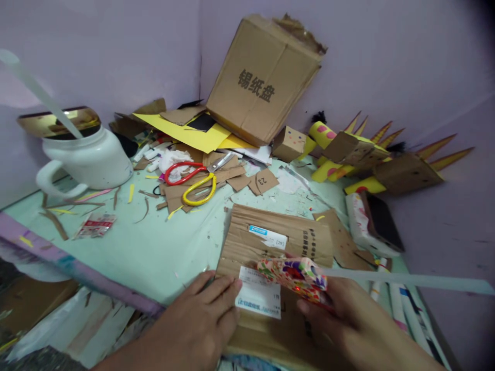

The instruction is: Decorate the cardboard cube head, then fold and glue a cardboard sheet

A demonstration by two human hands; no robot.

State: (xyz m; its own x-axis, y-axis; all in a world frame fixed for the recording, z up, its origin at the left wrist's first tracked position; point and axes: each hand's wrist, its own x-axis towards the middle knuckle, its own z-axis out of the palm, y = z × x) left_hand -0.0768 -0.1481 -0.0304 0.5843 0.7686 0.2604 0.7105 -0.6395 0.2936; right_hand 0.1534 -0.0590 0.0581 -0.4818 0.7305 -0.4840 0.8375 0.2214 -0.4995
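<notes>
Head view, right hand (348, 319) fingers clamped on floral-patterned cutter (294, 275) (colourful), left hand (201, 314) flat on cardboard (270, 237).

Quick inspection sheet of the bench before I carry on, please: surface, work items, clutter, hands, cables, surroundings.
Surface: pale green table, littered with paper slivers.
Job's things: flat cardboard sheet with white labels; floral-patterned tool.
Clutter: red and yellow scissors, white jug, cardboard box, yellow paper, cardboard figures, cardboard scraps.
Grippers: left hand flat on the cardboard sheet; right hand holds the floral-patterned tool.
Cables: nothing seen.
Surroundings: lilac walls.
</notes>
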